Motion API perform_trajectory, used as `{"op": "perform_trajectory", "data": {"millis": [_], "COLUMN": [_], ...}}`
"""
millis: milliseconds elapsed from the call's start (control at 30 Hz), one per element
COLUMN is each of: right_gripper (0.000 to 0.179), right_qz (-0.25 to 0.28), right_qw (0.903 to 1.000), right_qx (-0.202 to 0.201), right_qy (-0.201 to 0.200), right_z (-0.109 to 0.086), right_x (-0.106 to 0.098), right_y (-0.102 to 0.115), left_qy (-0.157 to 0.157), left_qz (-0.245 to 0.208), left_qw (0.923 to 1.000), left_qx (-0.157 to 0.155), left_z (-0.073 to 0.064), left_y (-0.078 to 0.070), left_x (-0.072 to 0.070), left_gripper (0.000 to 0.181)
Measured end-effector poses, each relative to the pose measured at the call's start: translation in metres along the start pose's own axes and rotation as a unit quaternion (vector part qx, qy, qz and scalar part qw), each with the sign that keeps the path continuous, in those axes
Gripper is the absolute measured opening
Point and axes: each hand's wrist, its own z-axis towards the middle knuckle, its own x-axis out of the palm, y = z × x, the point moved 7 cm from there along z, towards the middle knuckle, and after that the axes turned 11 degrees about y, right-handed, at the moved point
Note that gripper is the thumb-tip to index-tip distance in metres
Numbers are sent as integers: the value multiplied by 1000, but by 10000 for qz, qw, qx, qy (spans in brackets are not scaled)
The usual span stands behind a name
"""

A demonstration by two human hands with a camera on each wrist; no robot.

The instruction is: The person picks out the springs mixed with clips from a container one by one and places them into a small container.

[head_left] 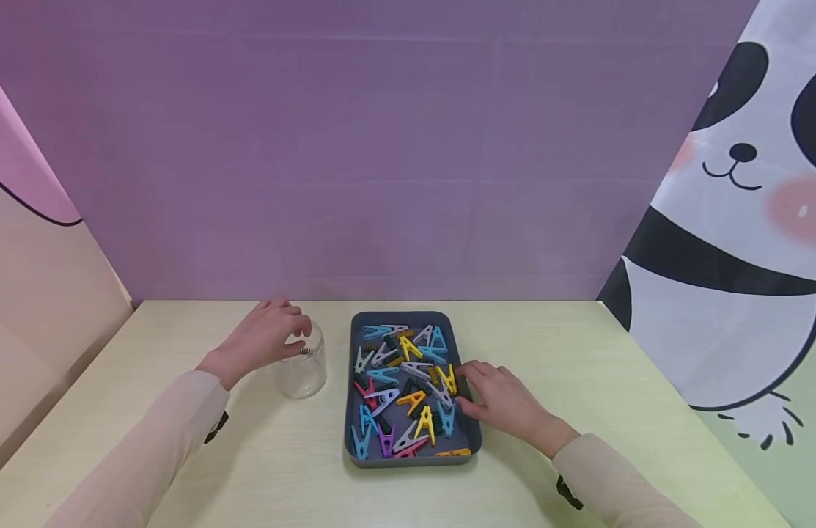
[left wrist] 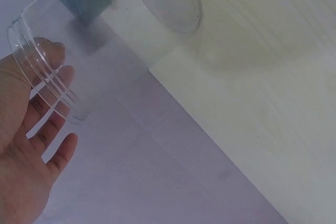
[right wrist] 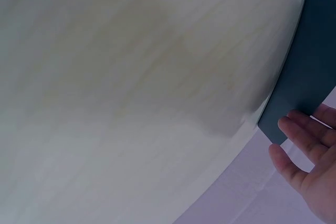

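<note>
A clear glass jar (head_left: pixel 302 375) stands on the table, its threaded neck near my left hand (head_left: pixel 267 339). That hand is over the jar's mouth, fingers bent loosely and spread; the left wrist view shows some of them through the glass of the jar (left wrist: pixel 86 77). Whether they touch the rim I cannot tell. A small dark ribbed mark shows below the thumb. Right of the jar lies a dark grey tray (head_left: pixel 414 463) holding several coloured plastic clips (head_left: pixel 408 348). My right hand (head_left: pixel 503 403) is at the tray's right rim, loose fingers beside its wall (right wrist: pixel 294 93), gripping nothing visible.
The pale wooden table (head_left: pixel 579 352) ends at a purple backdrop (head_left: pixel 381 161) behind the tray. A panda-print cloth (head_left: pixel 744 242) hangs on the right side. Bare tabletop shows in front of the tray.
</note>
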Motion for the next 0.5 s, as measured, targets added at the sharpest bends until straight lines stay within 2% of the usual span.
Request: {"op": "perform_trajectory", "data": {"millis": [500], "right_gripper": [45], "right_qz": [68], "right_qw": [9999], "right_qx": [109], "right_qy": [81], "right_z": [0], "right_x": [0], "right_y": [0], "left_qy": [-43], "left_qz": [-47], "left_qw": [9999], "left_qx": [-82], "left_z": [-1], "left_y": [2], "left_x": [2], "left_gripper": [17]}}
